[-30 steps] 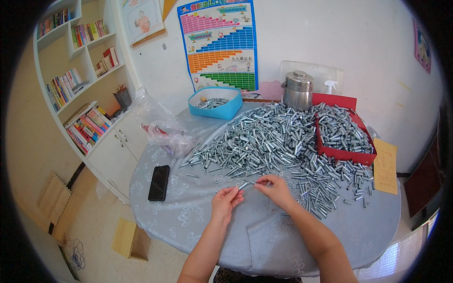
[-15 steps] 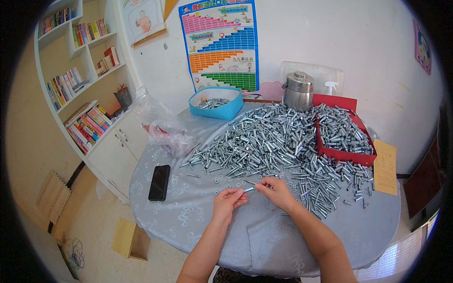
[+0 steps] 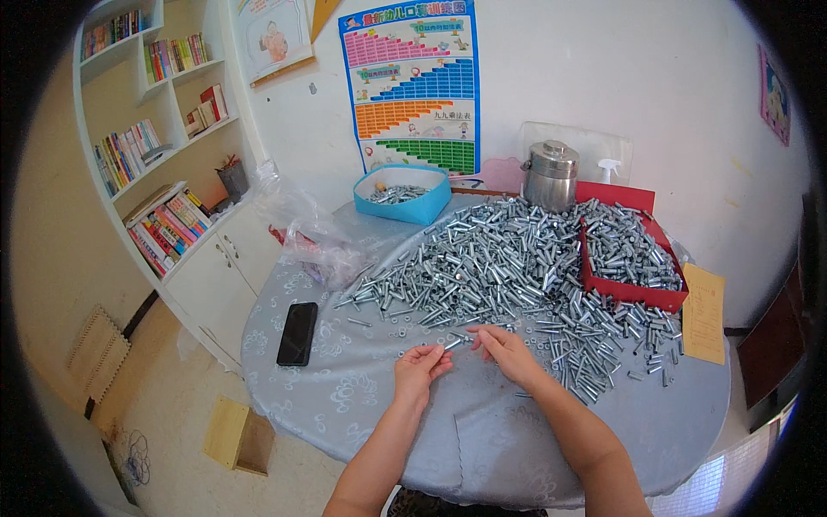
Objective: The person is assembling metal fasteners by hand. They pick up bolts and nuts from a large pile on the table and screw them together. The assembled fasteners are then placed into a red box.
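Over the grey-clothed table, my left hand [image 3: 419, 369] pinches a silver metal bolt [image 3: 453, 343] between thumb and fingertips, its free end pointing right. My right hand [image 3: 506, 353] hovers just past that end, fingers curled and thumb close to the index finger. Anything small between those fingertips is too fine to make out. Small nuts [image 3: 403, 327] and loose bolts lie on the cloth just beyond my hands. Behind them spreads a large heap of silver bolts and metal sleeves [image 3: 482, 258], running down to the right of my right hand.
A red box [image 3: 636, 301] full of metal pieces stands at the right, beside a tan paper [image 3: 704, 314]. At the back are a steel pot [image 3: 551, 181] and a blue fabric bin [image 3: 405, 210]. A black phone [image 3: 297, 334] and clear plastic bag [image 3: 323, 250] lie left.
My right fingertips have drawn slightly away from the bolt's end. My left hand still pinches the bolt. The whole view has shifted a little.
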Demonstrator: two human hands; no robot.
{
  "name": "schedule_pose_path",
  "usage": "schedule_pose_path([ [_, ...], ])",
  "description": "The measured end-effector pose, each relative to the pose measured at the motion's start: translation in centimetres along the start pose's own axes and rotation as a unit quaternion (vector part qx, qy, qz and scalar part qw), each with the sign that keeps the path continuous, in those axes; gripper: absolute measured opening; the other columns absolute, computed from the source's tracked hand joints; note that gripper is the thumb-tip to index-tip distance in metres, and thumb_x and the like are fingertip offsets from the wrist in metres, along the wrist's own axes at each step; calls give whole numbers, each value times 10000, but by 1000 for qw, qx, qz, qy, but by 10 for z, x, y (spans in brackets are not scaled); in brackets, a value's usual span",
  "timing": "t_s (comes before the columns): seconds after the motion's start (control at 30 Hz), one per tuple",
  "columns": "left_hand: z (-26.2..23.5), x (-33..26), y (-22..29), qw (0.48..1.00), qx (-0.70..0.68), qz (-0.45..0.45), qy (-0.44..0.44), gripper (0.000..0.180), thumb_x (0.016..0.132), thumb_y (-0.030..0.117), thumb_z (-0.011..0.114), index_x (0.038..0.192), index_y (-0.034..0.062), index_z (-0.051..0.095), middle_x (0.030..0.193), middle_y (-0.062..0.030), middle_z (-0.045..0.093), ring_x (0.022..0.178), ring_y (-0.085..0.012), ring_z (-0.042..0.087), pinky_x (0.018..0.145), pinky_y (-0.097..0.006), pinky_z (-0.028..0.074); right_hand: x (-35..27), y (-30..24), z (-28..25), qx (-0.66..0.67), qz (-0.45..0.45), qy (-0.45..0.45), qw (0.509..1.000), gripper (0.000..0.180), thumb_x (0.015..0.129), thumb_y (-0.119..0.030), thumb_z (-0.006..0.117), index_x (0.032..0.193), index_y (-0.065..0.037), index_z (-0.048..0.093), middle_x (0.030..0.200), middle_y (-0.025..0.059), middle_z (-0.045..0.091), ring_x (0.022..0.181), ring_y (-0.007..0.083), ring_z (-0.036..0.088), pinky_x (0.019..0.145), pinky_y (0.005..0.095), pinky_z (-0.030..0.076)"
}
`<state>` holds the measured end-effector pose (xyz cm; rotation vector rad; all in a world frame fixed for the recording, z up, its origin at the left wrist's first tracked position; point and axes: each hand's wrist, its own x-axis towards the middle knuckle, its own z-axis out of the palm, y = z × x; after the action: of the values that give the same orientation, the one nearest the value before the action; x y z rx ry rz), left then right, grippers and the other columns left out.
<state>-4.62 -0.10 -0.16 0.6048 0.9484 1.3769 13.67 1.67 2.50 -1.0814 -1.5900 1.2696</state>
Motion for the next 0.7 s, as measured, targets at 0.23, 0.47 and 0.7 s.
schedule_pose_path([
  [0.23,4,1,0,1000,8,6,6,151,816,51,602,903,-47,528,858,-139,602,755,-211,622,645,-279,548,-3,-10,-2,5,-7,6,1000,435,934,-359,383,953,-5,634,791,21,601,661,93,503,635,228,426],
  [0.47,2,3,-2,1000,18,10,-4,162,815,44,603,910,-52,515,860,-146,601,752,-212,624,639,-281,550,0,-5,-5,4,17,-13,1000,458,933,-390,371,939,-23,645,807,27,611,647,94,508,632,230,429],
  [0.7,3,0,-3,999,14,25,-22,156,815,43,602,901,-55,517,865,-159,611,746,-206,625,640,-275,549,5,5,-9,-8,81,-12,997,453,930,-387,385,973,0,616,771,38,602,629,95,503,609,229,440],
])
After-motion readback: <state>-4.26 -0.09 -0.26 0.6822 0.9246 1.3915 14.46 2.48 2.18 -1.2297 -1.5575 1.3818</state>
